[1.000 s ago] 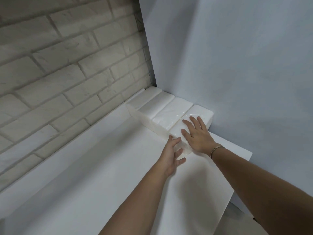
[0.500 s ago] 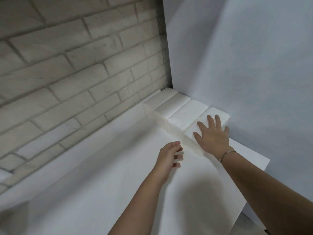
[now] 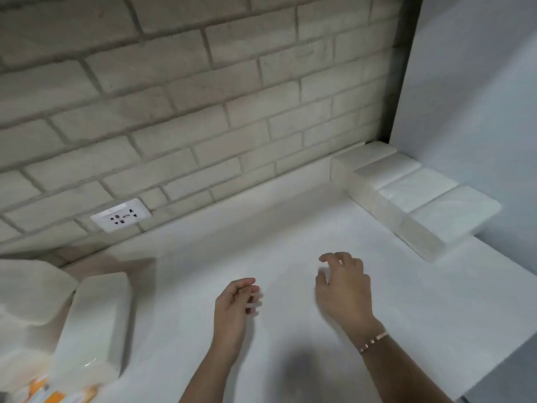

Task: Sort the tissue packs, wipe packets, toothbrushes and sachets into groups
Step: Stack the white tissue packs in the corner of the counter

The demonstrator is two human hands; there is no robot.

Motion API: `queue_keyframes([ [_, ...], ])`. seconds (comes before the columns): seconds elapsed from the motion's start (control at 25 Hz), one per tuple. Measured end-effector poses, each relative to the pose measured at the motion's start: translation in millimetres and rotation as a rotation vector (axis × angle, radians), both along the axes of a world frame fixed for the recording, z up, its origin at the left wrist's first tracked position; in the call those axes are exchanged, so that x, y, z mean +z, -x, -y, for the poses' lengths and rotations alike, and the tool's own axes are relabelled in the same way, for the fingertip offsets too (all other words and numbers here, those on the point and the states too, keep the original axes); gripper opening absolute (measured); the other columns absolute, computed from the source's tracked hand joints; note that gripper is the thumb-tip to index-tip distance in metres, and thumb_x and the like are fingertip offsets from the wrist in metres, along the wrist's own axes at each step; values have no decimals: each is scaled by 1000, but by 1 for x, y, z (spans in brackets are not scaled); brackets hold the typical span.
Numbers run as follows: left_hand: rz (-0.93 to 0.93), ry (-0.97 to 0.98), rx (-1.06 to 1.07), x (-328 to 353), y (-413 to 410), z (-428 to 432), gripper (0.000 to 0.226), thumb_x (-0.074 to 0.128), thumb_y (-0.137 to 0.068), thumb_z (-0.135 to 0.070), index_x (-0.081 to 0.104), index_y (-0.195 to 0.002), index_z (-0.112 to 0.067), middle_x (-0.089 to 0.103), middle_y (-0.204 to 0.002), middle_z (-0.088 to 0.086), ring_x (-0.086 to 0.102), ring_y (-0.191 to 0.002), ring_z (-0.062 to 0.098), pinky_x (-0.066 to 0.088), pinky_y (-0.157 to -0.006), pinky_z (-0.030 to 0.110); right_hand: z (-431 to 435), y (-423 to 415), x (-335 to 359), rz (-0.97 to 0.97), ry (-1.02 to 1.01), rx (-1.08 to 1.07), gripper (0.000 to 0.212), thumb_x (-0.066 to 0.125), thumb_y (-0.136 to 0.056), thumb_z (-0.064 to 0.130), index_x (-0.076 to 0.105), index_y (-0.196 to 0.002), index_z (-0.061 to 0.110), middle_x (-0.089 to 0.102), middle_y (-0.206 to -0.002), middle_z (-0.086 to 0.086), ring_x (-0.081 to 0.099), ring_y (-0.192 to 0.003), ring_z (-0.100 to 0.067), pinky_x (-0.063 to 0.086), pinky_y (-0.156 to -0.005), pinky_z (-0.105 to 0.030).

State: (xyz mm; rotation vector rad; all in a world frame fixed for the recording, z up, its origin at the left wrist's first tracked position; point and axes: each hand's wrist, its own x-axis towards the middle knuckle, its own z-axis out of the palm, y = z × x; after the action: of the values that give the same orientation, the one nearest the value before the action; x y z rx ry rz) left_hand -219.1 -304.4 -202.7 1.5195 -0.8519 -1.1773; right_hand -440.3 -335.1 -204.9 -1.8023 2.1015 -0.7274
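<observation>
Head view, from left edge to right: at the bottom left corner lie blurred packets with orange print, their writing too smeared to read. Above them sits a bulky white plastic-wrapped pack, and just beside it a tall white tissue pack in clear film lying on the white tabletop; no label shows on either. Behind, set low in the pale brick wall, is a white wall socket plate with dark pin holes; its small marking cannot be read.

Over the middle of the tabletop the left hand is loosely curled and holds nothing. Near it the right hand, with a thin rose-coloured bracelet at the wrist, has its fingers slack and bent downward, also empty.

Well apart, in the far right corner against the plain grey wall, a row of four white tissue packs lies side by side, touching, without readable print.
</observation>
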Motion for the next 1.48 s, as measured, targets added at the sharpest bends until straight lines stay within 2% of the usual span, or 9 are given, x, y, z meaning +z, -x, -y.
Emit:
queue_keyframes([
  [0.2,113,23,58,16,-103,-73,21,56,-99,1,75,-99,-9,75,-90,12,69,-76,23,51,-68,37,-53,-109,4,74,-147,271,28,52,-97,33,61,-124,34,59,-123,9,50,-122,-18,47,-92,-35],
  [0.44,108,-6,202,25,-202,-160,23,60,-77,-26,76,-92,-19,73,-89,17,62,-71,21,50,-62,29,-103,-231,21,96,-203,505,26,53,-98,36,62,-123,36,63,-116,14,58,-109,-11,47,-85,-29],
  [0.68,203,61,221,44,-286,-241,19,68,-92,-21,76,-88,-37,70,-75,-6,63,-72,14,54,-70,26,-170,-339,32,139,-236,659,19,56,-97,39,63,-114,38,65,-102,17,61,-91,-5,49,-80,-29],
  [0.84,127,128,360,56,-325,-297,19,69,-89,-14,79,-87,-30,72,-85,12,67,-75,17,55,-67,23,-208,-394,33,109,-272,734,19,58,-96,41,64,-114,37,66,-101,17,62,-92,-8,52,-82,-31],
  [1.08,287,233,593,78,-389,-362,27,67,-93,2,78,-88,-22,76,-84,6,71,-77,16,55,-67,18,-246,-464,51,94,-112,877,22,60,-96,39,65,-117,34,62,-118,15,55,-115,-15,48,-90,-34],
  [1.2,497,211,704,80,-415,-388,19,68,-95,-5,76,-90,-22,75,-84,-12,69,-78,7,50,-68,14,-269,-497,55,32,-31,971,58,48,-85,64,56,-136,38,48,-140,8,42,-130,-24,44,-104,-38],
  [1.28,817,143,793,72,-436,-407,9,67,-92,-21,75,-93,-25,75,-90,-13,67,-87,11,51,-76,26,-284,-516,47,-151,-130,1003,81,37,-78,80,30,-152,48,21,-160,5,21,-147,-31,36,-114,-48],
  [1.36,1137,-55,889,58,-459,-425,23,66,-85,-30,74,-104,-22,72,-109,-2,61,-104,30,48,-84,45,-294,-525,35,-276,-253,1012,91,41,-79,87,6,-156,54,-5,-168,4,2,-154,-41,28,-119,-57],
  [1.48,1066,-458,982,45,-486,-443,55,73,-84,-41,59,-134,-22,48,-145,13,38,-133,43,37,-99,63,-295,-527,25,-310,-269,985,94,40,-79,91,-3,-155,57,-12,-170,3,4,-154,-45,28,-117,-58],
])
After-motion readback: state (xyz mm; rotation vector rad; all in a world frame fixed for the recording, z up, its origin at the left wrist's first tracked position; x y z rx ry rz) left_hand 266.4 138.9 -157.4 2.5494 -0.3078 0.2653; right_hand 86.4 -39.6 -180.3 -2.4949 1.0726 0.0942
